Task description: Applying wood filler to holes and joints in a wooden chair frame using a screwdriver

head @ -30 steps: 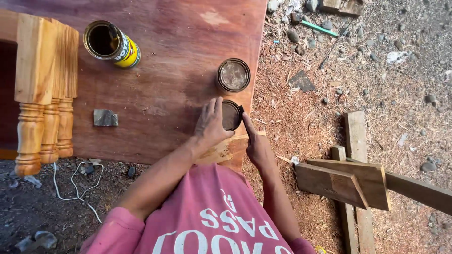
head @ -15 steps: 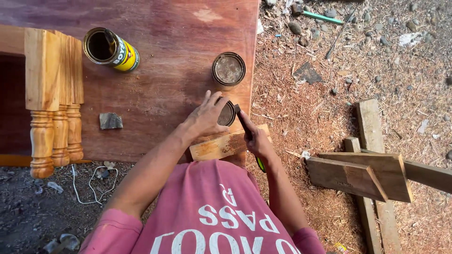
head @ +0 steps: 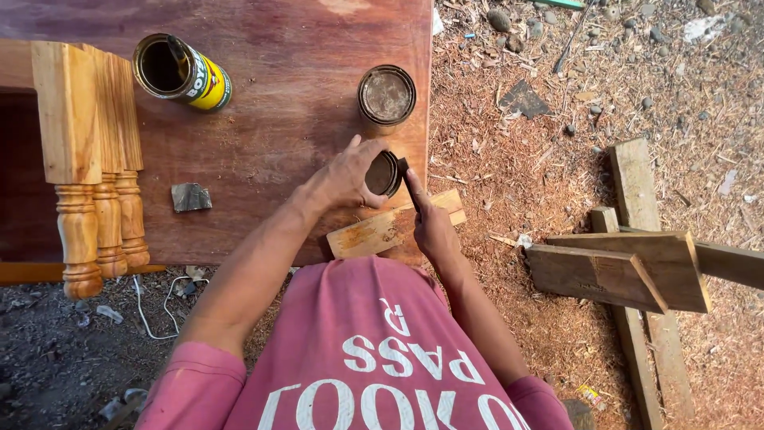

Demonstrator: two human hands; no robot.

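My left hand point(head: 344, 177) wraps around a small round tin point(head: 382, 173) that stands near the right edge of a red-brown board point(head: 278, 48). My right hand point(head: 430, 224) grips a thin dark tool point(head: 403, 173) whose tip rests against the tin's rim. The tin's dark lid faces up. A pale wood offcut point(head: 382, 231) lies on the board just under both wrists. A second closed tin point(head: 387, 95) with a rusty lid stands just beyond the first.
An open yellow can point(head: 179, 73) with a stick in it stands at the board's far left. Turned wooden legs point(head: 87, 159) lie along the left edge, with a grey scrap of sandpaper point(head: 191, 197) beside them. Rough planks point(head: 629, 271) lie on sawdust-covered ground at right.
My left hand has slid from covering the tin's top to gripping its left side, so the lid shows. The right hand's tool stays at the rim.
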